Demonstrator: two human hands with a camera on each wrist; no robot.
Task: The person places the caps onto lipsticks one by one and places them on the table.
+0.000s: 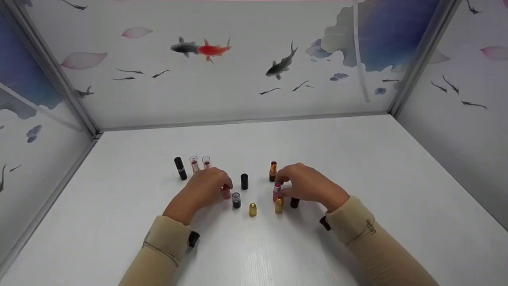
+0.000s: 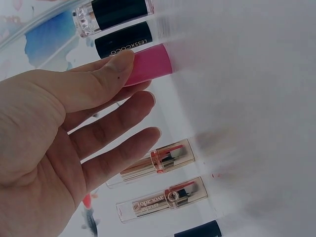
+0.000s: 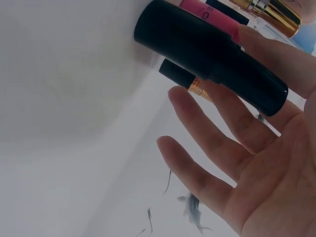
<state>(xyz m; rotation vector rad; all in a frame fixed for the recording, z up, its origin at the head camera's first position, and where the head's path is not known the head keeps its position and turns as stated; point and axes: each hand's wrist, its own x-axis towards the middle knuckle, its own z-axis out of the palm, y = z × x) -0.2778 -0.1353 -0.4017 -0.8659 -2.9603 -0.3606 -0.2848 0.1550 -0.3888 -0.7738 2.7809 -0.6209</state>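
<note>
Beige sleeves flank a gold lipstick a stray nudge could topple: the left hand pinches a pink cap to its left, the right hand a pink lipstick just behind.

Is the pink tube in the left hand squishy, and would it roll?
The pink tube is probably stiff: the left hand pinches it without a visible dent. Its rounded sides suggest it could roll if laid down. Its smooth surface might be slippery.
</note>
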